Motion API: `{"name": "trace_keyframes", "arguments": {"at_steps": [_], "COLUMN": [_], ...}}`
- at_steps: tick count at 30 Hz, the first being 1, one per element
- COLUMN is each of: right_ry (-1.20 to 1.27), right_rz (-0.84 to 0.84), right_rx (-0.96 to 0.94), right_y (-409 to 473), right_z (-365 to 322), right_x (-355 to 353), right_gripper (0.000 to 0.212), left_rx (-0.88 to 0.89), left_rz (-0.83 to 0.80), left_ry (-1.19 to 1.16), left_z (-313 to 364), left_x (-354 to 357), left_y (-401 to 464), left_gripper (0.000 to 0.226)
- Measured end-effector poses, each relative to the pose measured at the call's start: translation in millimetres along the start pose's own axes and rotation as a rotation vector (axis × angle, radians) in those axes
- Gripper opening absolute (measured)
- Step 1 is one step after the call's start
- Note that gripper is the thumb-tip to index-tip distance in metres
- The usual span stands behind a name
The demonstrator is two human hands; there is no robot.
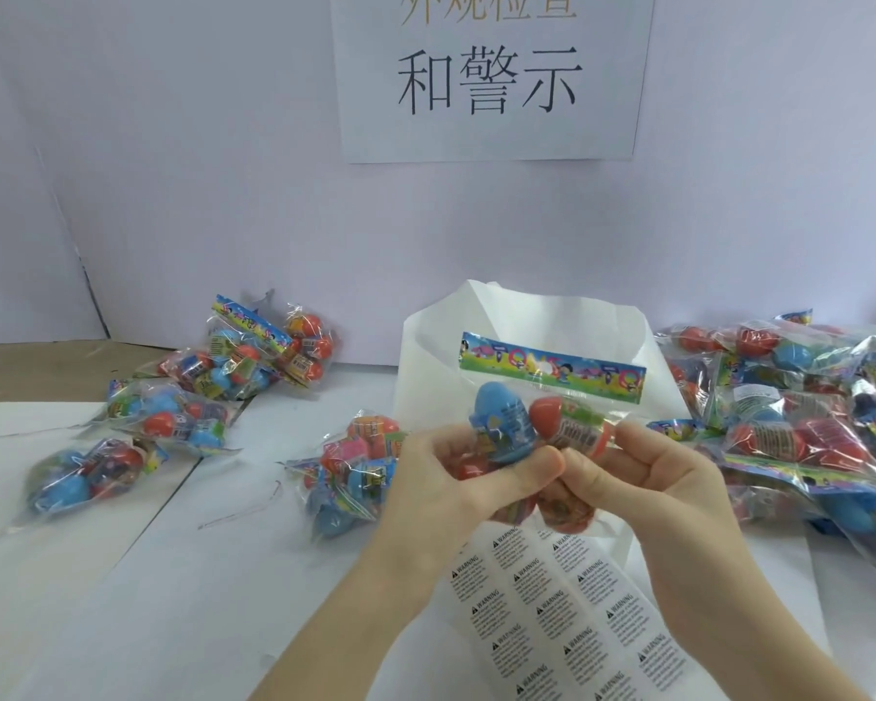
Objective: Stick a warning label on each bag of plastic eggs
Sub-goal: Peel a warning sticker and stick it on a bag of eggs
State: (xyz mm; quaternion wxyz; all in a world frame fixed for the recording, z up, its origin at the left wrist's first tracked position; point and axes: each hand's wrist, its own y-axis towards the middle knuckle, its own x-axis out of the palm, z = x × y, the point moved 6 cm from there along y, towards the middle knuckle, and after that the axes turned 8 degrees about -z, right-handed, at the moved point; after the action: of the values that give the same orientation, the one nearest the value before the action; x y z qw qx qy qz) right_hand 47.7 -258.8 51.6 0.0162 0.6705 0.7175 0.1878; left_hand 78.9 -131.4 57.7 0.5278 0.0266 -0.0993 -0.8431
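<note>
— What are your hands doing at the centre of the frame?

— My left hand (443,478) and right hand (648,473) hold one bag of plastic eggs (532,427) upright above the table (122,574). Both sets of fingers are curled around its lower half, thumbs pressed on the front; its printed header strip points up.

— And beneath them?

— A sheet of warning labels (562,614) lies flat at lower centre, with a curled white backing sheet (446,326) standing behind the bag.

— The rest of the surface?

— White paper covers the table. Loose bags (163,412) lie scattered at left, another small cluster (355,468) sits just left of my hand, and a dense heap of bags (800,412) fills the right edge.

— The room?

— A pale wall (198,169) rises behind, carrying a paper sign (491,73) with large Chinese characters at top centre.
</note>
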Motion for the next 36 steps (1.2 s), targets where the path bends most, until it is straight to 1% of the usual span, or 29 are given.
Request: {"name": "trace_keyframes", "arguments": {"at_steps": [2, 3, 5, 6, 7, 8, 9, 10, 11, 13, 14, 15, 17, 19, 21, 22, 23, 27, 29, 32, 35, 36], "right_ry": [0.008, 0.006, 0.022, -0.002, -0.071, -0.193, -0.353, -0.532, -0.702, -0.979, -1.059, -1.093, -1.013, -0.816, -0.682, -0.659, -0.654, -0.635, -0.554, -0.425, -0.354, -0.346], "right_rz": [0.001, 0.018, 0.093, 0.157, 0.239, 0.333, 0.425, 0.49, 0.51, 0.422, 0.347, 0.262, 0.125, 0.067, 0.113, 0.153, 0.188, 0.22, 0.226, 0.259, 0.298, 0.298], "right_rx": [0.001, -0.009, -0.072, -0.123, -0.184, -0.254, -0.327, -0.407, -0.499, -0.684, -0.741, -0.77, -0.74, -0.658, -0.579, -0.537, -0.494, -0.378, -0.331, -0.273, -0.252, -0.254], "right_y": [-1, -1, -3, -4, -7, -11, -15, -19, -22, -24, -25, -24, -23, -23, -23, -21, -19, -13, -12, -12, -13, -13], "right_z": [0, -2, -8, -12, -16, -21, -27, -31, -36, -38, -36, -33, -30, -31, -33, -33, -33, -28, -25, -20, -20, -20], "right_x": [1, 1, -2, -7, -11, -16, -18, -17, -12, 6, 15, 22, 27, 23, 16, 12, 9, 4, 2, -5, -12, -13], "right_gripper": [0.065, 0.058, 0.034, 0.028, 0.025, 0.025, 0.027, 0.032, 0.037, 0.034, 0.035, 0.04, 0.047, 0.039, 0.031, 0.028, 0.027, 0.02, 0.015, 0.024, 0.025, 0.025], "left_rx": [-0.025, -0.045, -0.079, -0.089, -0.08, -0.048, -0.01, 0.007, 0.0, -0.026, -0.008, 0.01, 0.017, 0.007, -0.01, -0.019, -0.034, -0.108, -0.118, -0.113, -0.107, -0.097], "left_rz": [0.015, 0.024, 0.065, 0.117, 0.184, 0.247, 0.278, 0.249, 0.147, -0.113, -0.159, -0.131, 0.009, 0.061, 0.037, 0.023, 0.013, 0.022, 0.021, -0.002, -0.052, -0.078], "left_ry": [-0.007, -0.009, 0.047, 0.136, 0.232, 0.287, 0.287, 0.248, 0.181, 0.041, -0.015, -0.054, -0.133, -0.229, -0.245, -0.241, -0.24, -0.29, -0.295, -0.287, -0.207, -0.178], "left_z": [-2, -3, -6, -8, -9, -7, -6, -6, -7, -9, -9, -8, -9, -9, -6, -3, -2, -2, -1, -4, -3, -2], "left_x": [0, 0, 0, -2, -5, -6, -5, -1, 7, 30, 35, 33, 19, 8, 4, 5, 5, 5, 5, 4, 5, 6], "left_y": [0, 0, 0, -1, -2, -4, -6, -7, -6, -9, -9, -9, -6, -3, -3, -3, -4, -7, -7, -5, -4, -4], "left_gripper": [0.025, 0.03, 0.048, 0.058, 0.065, 0.068, 0.068, 0.066, 0.063, 0.053, 0.045, 0.036, 0.029, 0.028, 0.02, 0.011, 0.007, 0.019, 0.022, 0.012, 0.003, 0.003]}}
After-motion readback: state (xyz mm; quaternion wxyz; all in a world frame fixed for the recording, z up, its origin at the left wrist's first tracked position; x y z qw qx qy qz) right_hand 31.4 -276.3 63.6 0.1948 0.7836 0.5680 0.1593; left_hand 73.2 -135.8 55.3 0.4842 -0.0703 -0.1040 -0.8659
